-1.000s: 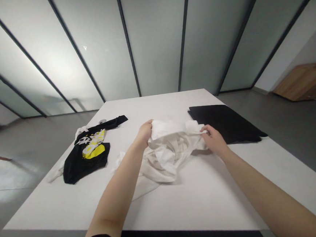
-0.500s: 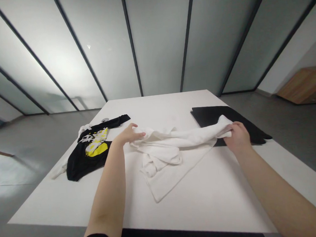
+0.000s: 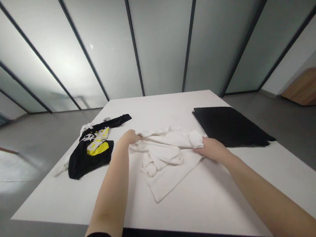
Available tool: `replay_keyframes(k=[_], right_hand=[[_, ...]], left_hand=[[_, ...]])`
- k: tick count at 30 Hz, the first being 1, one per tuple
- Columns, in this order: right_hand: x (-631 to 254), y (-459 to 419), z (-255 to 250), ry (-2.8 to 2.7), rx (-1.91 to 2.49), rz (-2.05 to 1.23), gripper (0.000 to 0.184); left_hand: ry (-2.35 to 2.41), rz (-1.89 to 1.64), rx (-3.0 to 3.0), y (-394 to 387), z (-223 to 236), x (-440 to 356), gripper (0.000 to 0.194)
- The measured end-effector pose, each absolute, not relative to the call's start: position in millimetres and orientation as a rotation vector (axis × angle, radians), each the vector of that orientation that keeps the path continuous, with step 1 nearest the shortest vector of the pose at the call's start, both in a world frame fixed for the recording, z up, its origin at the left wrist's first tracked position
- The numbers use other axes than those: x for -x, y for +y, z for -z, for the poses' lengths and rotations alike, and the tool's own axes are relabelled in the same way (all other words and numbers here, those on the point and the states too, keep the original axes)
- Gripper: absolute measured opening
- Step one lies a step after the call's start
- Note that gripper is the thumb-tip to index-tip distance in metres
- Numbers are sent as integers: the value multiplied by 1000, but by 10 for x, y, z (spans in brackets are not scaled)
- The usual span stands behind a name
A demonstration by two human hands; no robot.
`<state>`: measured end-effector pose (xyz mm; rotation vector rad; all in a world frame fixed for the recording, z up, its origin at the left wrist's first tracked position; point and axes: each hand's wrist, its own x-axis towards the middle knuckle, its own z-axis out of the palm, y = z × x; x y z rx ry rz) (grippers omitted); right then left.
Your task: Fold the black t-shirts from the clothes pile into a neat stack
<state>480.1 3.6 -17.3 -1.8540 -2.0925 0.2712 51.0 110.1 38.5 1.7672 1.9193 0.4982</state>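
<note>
I see the white cloth garment (image 3: pixel 163 158) lying bunched mid-frame on the desk (image 3: pixel 208 202), the left hand (image 3: pixel 129 138) curled at its upper left edge and the right hand (image 3: pixel 211 149) narrow against its right end (whether either truly grips, I cannot tell from here). A black-and-yellow printed garment (image 3: pixel 91 153) lies left of them, a flat black garment (image 3: pixel 229 125) right.

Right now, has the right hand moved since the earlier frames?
Yes, leftward: the right hand has moved off the black cloth and now sits beside its near edge.
</note>
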Motion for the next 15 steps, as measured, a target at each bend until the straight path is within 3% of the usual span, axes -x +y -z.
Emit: replay_keyframes(k=[2, 6, 11, 15], right_hand=[[-4838, 36, 171, -2042, 1881, -264, 23], [-4949, 79, 208, -1590, 1727, -234, 34], [-4896, 186, 260, -973, 1398, -493, 55], [-4794, 165, 319, -1008, 1340, -738, 57]], left_hand=[[1929, -693, -1688, 1105, -454, -504, 27], [1707, -1170, -1259, 1077, -599, -615, 42], [1310, -924, -1089, 975, -784, -854, 67], [1150, -955, -1120, 915, -798, -1069, 74]])
